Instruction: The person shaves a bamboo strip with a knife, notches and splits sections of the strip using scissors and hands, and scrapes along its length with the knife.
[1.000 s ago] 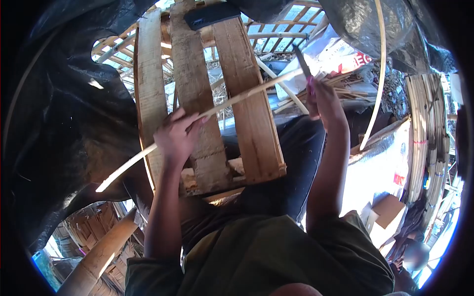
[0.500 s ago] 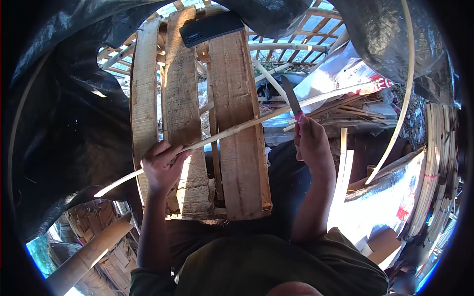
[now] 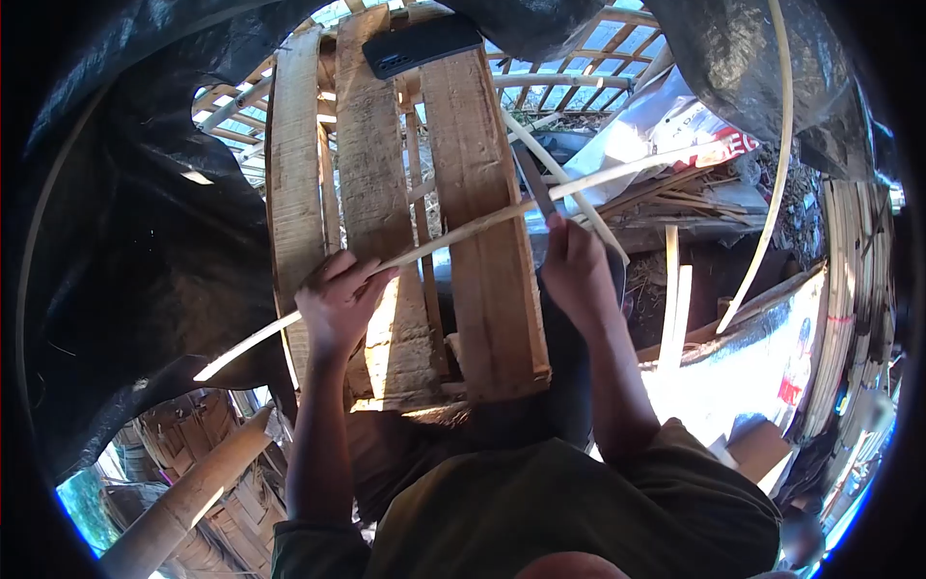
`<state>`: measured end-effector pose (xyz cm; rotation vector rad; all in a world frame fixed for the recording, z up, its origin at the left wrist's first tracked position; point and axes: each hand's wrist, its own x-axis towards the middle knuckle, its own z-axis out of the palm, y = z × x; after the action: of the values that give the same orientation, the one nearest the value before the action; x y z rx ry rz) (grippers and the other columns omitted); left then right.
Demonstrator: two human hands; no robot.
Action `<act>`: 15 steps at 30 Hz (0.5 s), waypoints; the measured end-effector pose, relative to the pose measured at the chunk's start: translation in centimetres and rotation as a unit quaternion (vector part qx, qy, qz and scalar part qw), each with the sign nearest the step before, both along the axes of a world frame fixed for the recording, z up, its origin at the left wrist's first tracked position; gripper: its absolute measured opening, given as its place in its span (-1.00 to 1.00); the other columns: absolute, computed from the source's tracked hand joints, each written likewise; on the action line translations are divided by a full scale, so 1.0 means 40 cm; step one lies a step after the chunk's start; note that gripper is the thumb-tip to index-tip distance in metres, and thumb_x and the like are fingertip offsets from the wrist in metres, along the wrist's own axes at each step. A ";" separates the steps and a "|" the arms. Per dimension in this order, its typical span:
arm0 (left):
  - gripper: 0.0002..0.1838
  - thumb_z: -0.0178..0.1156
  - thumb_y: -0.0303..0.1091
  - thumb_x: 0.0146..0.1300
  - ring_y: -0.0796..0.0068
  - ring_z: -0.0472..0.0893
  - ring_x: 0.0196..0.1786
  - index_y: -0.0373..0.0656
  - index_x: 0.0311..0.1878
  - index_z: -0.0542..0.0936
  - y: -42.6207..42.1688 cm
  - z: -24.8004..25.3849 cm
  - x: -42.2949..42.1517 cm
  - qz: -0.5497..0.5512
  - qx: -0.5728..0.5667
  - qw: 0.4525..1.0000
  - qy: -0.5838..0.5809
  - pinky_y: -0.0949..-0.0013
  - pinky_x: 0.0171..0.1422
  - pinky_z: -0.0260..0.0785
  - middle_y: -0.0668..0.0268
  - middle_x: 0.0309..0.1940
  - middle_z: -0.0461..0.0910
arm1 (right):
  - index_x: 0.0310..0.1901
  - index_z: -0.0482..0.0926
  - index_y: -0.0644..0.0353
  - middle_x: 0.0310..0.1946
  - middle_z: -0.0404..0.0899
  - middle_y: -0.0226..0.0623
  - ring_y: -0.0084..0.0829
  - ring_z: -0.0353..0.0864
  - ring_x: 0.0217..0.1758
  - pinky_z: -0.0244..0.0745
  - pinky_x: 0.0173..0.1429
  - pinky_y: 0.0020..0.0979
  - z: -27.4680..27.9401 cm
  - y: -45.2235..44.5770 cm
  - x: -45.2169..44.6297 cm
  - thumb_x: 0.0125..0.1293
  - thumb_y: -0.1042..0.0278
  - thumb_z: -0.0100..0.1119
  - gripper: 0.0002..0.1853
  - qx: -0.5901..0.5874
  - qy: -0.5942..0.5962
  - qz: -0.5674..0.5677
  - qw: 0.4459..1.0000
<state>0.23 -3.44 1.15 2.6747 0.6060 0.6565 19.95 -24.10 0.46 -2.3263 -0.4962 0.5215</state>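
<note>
My left hand point(image 3: 340, 297) is closed round a long, pale strip of split bamboo point(image 3: 463, 232) near its lower left end. The strip slants up to the right across a slatted wooden bench point(image 3: 475, 145), past its right edge. My right hand point(image 3: 579, 268) grips a knife point(image 3: 533, 179) by its handle, most of which the fingers cover. Its dark blade points up and to the left and crosses the strip just right of the bench. Whether the edge bites into the bamboo I cannot tell.
A black phone point(image 3: 422, 44) lies at the bench's far end. Beyond my right hand are a white sack point(image 3: 646, 121) and a pile of thin strips point(image 3: 680, 201). Bundled bamboo point(image 3: 837, 299) stands at far right. Black sheeting point(image 3: 145, 232) hangs on the left; a thick bamboo pole point(image 3: 183, 497) slants below.
My right hand has brought the knife left and its blade now crosses the strip. My left hand and the strip have shifted slightly right in view, along with the bench.
</note>
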 end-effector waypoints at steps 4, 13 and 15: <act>-0.75 0.54 -0.17 -0.03 0.42 0.47 -0.61 -0.10 -0.40 0.72 0.003 -0.012 -0.014 -0.005 0.004 1.000 -0.027 0.34 -0.50 0.31 0.40 -0.62 0.43 | -0.19 0.64 0.34 -0.40 0.61 0.22 0.18 0.65 -0.22 0.51 -0.16 0.00 -0.001 -0.021 0.062 0.48 0.29 -0.08 -0.68 -0.007 -0.070 -0.106 0.992; -0.72 0.41 0.01 0.12 0.24 0.67 -0.41 0.02 -0.31 0.75 0.009 -0.032 -0.031 0.016 -0.025 1.000 -0.005 0.24 -0.37 0.46 0.36 -0.45 0.60 | 0.14 0.50 0.44 -0.73 0.45 -0.31 -0.36 0.51 -0.75 0.41 -0.65 -0.31 -0.002 -0.020 0.025 0.49 0.05 -0.04 -0.48 -0.064 0.143 -0.065 0.985; -0.73 0.37 0.02 0.16 0.24 0.66 -0.39 0.03 -0.31 0.73 0.009 -0.031 -0.041 0.001 -0.034 0.999 0.004 0.22 -0.35 0.46 0.37 -0.42 0.59 | 0.10 0.54 0.47 -0.69 0.53 -0.25 -0.35 0.55 -0.73 0.42 -0.67 -0.33 0.055 -0.004 0.006 0.44 0.13 0.07 -0.52 -0.100 0.179 -0.042 0.978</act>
<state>-1.40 -3.07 -0.10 2.6151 0.6231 0.6146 20.19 -24.27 2.66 -2.3541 -0.1784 0.9633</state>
